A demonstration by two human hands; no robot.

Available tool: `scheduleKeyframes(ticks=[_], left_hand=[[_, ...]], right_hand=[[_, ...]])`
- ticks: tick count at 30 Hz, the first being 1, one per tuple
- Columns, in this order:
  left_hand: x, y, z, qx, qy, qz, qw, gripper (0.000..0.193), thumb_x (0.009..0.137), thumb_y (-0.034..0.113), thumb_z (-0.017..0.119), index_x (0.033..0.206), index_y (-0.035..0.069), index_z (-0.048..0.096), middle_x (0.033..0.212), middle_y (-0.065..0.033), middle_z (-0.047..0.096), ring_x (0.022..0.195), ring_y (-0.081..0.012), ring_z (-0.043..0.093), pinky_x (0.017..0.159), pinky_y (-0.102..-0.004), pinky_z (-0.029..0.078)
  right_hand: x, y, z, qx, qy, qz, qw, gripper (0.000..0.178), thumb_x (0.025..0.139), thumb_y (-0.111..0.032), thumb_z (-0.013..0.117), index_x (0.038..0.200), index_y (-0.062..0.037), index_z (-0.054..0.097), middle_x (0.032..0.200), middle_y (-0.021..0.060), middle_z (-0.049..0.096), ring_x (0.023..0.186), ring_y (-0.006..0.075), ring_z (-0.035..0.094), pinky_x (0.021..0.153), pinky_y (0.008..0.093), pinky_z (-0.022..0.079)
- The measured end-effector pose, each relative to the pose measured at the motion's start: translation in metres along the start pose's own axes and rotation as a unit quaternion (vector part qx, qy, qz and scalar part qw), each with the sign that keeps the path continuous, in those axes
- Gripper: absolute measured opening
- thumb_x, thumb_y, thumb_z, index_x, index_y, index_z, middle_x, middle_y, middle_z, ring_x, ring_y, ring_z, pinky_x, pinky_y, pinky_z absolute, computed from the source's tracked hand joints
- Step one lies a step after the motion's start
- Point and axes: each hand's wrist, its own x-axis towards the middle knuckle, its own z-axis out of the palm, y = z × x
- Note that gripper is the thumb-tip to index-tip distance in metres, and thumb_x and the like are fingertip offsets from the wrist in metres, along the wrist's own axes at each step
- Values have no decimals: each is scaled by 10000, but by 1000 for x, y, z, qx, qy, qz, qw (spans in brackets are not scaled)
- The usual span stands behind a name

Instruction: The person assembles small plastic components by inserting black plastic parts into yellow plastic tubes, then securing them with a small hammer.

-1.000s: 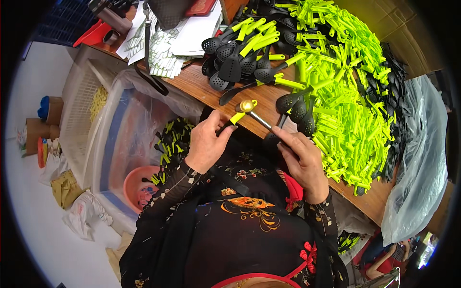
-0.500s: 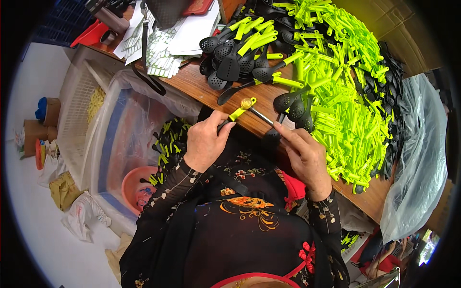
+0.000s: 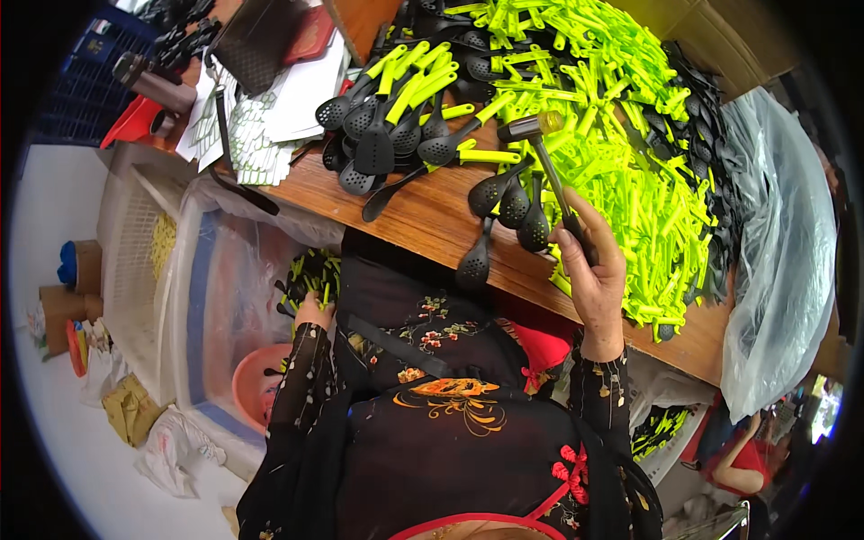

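Note:
My right hand (image 3: 594, 281) is closed around the dark handle of a small hammer (image 3: 548, 171), raised over the table edge; its head has a dark face and a yellowish translucent one. Down at the left, my left hand (image 3: 315, 311) reaches to a heap of black utensils with lime-green handles (image 3: 310, 273) beside the plastic-lined bin; its fingers are hidden there. Several black perforated spoon heads (image 3: 514, 205) lie near the hammer. One black spoon (image 3: 474, 261) juts over the table's front edge.
A large pile of lime-green handles (image 3: 630, 211) covers the table's right side. Assembled slotted spoons and a turner (image 3: 374, 148) lie left of it. Papers (image 3: 297, 108) and a strap (image 3: 243, 184) sit farther left. A pink basin (image 3: 255, 382) stands below; clear plastic sheeting (image 3: 778, 243) hangs at the right.
My left hand has left the green-handled piece it held at the table edge and dropped down-left to the heap. My right hand has lifted the hammer, its head now higher and farther over the table.

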Motion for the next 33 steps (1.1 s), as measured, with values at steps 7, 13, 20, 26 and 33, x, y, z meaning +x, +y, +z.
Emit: scheduleKeyframes(ticks=[7, 13, 20, 26, 33], left_hand=[[-35, 266, -214, -445, 48, 280, 849, 121, 1027, 74, 664, 1114, 8, 717, 889, -38, 724, 788, -73, 673, 683, -241, 533], [-26, 414, -185, -178, 95, 509, 837, 255, 894, 199, 751, 1087, 71, 646, 982, -101, 693, 975, -334, 652, 846, -456, 495], [-21, 423, -192, -182, 126, 504, 835, 223, 929, 110, 705, 1140, 81, 641, 989, -100, 688, 954, -335, 669, 815, -445, 514], [-58, 334, -216, -242, 114, 430, 863, 307, 957, 38, 676, 1263, 57, 682, 1055, -162, 703, 923, -380, 699, 771, -409, 565], [-70, 296, -198, -224, 104, 347, 905, 290, 935, 60, 718, 1225, 51, 719, 982, -125, 702, 837, -328, 703, 707, -386, 560]], right_hand=[[-6, 11, -17, 46, 84, 14, 995, 465, 1042, -56, 640, 1499, -35, 558, 1046, 0, 696, 890, 52, 600, 793, 206, 458], [-12, 4, -8, 35, 89, -23, 995, 479, 1016, -1, 650, 1487, -22, 566, 1185, 41, 718, 968, 70, 636, 896, 240, 498], [-27, 14, -23, 31, 89, -8, 996, 453, 1005, 14, 653, 1454, -5, 591, 1267, 75, 708, 1032, 96, 656, 925, 255, 510], [-18, 11, -14, -86, -6, -128, 988, 397, 971, 45, 676, 1366, 11, 656, 1086, 100, 736, 943, 157, 682, 887, 288, 536], [9, -4, 9, -185, -102, -186, 960, 459, 888, -19, 748, 1317, -179, 732, 912, 96, 696, 750, 283, 699, 624, 380, 551]])
